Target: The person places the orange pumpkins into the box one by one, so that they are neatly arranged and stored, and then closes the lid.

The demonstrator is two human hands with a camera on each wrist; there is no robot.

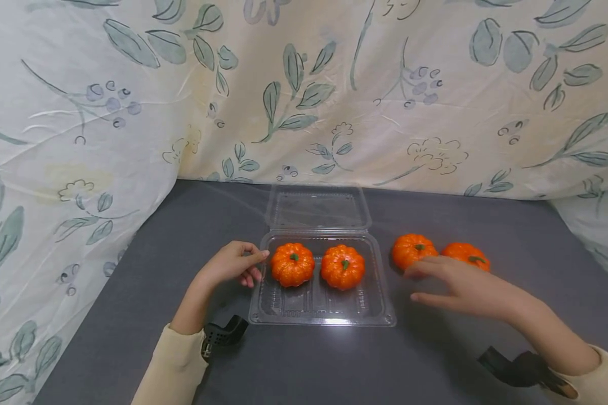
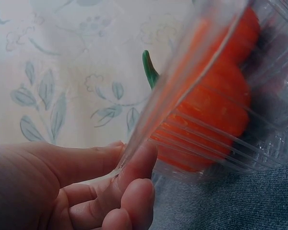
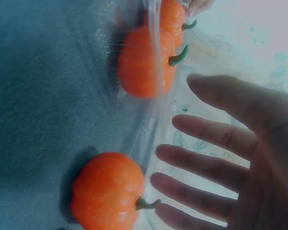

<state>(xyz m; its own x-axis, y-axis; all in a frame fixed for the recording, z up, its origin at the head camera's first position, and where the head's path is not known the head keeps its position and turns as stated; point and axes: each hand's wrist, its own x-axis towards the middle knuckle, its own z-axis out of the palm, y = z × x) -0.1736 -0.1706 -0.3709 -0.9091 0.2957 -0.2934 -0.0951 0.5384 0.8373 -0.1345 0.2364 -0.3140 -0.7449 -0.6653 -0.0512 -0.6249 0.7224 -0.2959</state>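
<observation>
A clear plastic clamshell box (image 1: 321,316) lies with its lid (image 1: 318,208) folded back. Inside it, side by side, are two small orange pumpkins, a left one (image 1: 292,265) and a right one (image 1: 342,268). My left hand (image 1: 235,263) pinches the box's left rim between thumb and fingers, as the left wrist view shows up close. To the right of the box, my right hand (image 1: 461,287) hovers with fingers spread and holds nothing. Just beyond it sit two more pumpkins, one nearer the box (image 1: 411,250) and one farther right (image 1: 467,254), partly hidden by the hand.
A dark grey cloth (image 1: 304,365) covers the table. Behind and to the left hangs a pale curtain (image 1: 304,95) with leaf prints. Black straps with camera mounts, left (image 1: 225,332) and right (image 1: 519,368), sit at both wrists.
</observation>
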